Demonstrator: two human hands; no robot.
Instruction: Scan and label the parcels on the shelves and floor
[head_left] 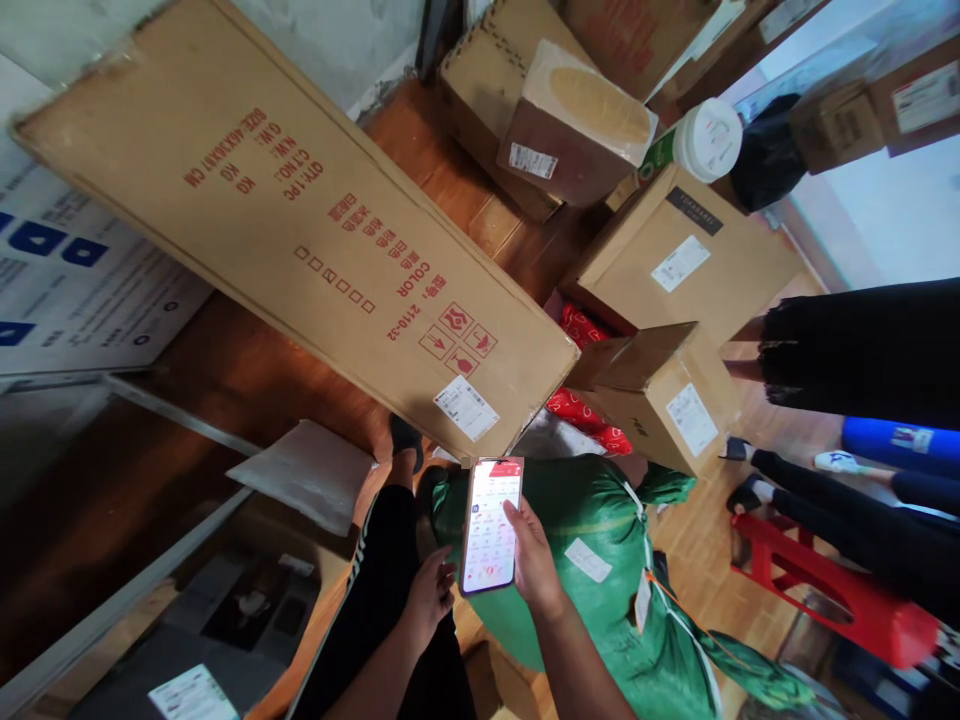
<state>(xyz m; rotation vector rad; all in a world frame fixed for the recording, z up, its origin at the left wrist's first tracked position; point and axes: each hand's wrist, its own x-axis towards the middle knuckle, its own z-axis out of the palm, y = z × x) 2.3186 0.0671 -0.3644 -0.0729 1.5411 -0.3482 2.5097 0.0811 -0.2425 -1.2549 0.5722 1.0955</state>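
My right hand (534, 555) is closed around a smartphone (491, 530), its thumb over the right side of the lit screen. Rows of small icons show below a red band at the top. To the left of the phone is my left hand (433, 597), empty, with its fingers loosely bent and a little apart. Just beyond the phone lies the lower end of a long cardboard box (300, 230) with red printing and a white label. Beneath my right forearm bulges a green wrapped sack (600, 600) bound with white straps.
Several cardboard boxes (682, 260) and a white-lidded bucket (712, 140) are piled at the upper right. A red plastic stool (847, 590) stands at right beside other people's legs (832, 510). At left are a white-wrapped parcel (304, 475) and a dark grey box (202, 640).
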